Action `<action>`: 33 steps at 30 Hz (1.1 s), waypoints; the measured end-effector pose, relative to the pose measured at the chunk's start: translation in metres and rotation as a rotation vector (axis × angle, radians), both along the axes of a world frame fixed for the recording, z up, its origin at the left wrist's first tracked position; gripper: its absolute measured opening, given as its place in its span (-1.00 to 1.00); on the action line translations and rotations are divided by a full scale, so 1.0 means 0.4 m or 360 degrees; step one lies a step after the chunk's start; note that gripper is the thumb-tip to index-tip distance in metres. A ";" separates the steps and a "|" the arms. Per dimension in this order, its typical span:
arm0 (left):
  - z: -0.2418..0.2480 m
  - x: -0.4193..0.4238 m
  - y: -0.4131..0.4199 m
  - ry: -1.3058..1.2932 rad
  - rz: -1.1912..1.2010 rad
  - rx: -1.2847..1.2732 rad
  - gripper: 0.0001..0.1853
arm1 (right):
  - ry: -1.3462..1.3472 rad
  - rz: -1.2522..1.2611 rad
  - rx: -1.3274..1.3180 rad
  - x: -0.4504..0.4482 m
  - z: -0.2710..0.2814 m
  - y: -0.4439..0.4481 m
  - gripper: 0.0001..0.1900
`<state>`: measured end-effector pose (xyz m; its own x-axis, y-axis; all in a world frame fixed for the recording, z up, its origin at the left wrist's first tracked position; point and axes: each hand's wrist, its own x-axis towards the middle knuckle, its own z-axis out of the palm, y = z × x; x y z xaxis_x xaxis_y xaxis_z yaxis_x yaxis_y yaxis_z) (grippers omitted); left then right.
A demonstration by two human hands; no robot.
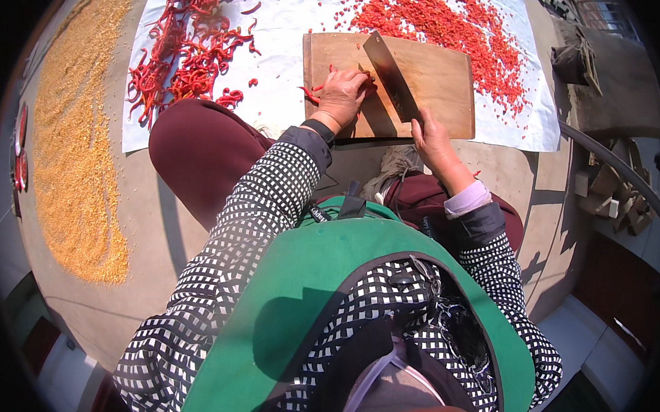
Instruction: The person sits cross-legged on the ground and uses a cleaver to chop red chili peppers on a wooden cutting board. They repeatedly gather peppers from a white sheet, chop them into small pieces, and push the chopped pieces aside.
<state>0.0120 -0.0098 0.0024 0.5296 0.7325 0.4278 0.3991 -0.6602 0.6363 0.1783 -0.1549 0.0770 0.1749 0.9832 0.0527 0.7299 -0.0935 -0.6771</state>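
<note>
On the left half of a wooden cutting board [435, 61], my left hand [340, 96] presses down on a small bunch of red chili peppers [309, 94]. Some pepper ends stick out on both sides of its fingers; the rest lie hidden beneath them. My right hand [433, 137] grips the handle end of a cleaver [390, 76] with a dark rectangular blade. The blade is held tilted over the board, to the right of the peppers and apart from my left fingers, and casts a shadow on the wood.
A white sheet [281, 55] lies under the board. Whole red chilies [204, 51] are heaped on its left, chopped chili pieces [443, 17] spread at its upper right. Yellow grain [83, 167], apparently corn, covers the ground at left. A dark hose or pipe [613, 163] and wood scraps [623, 191] are at right.
</note>
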 end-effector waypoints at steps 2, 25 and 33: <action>-0.003 0.001 0.003 0.0061 -0.0002 0.0030 -0.83 | -0.0155 0.0052 0.0091 -0.007 0.019 -0.003 -0.79; -0.037 0.013 -0.015 0.0040 -0.0006 0.0185 -0.83 | -0.0271 -0.0045 -0.0313 -0.060 -0.006 0.044 -0.81; -0.045 0.016 -0.019 0.0060 -0.0016 0.0212 -0.79 | -0.0463 0.0143 -0.0385 -0.062 0.067 0.032 -0.85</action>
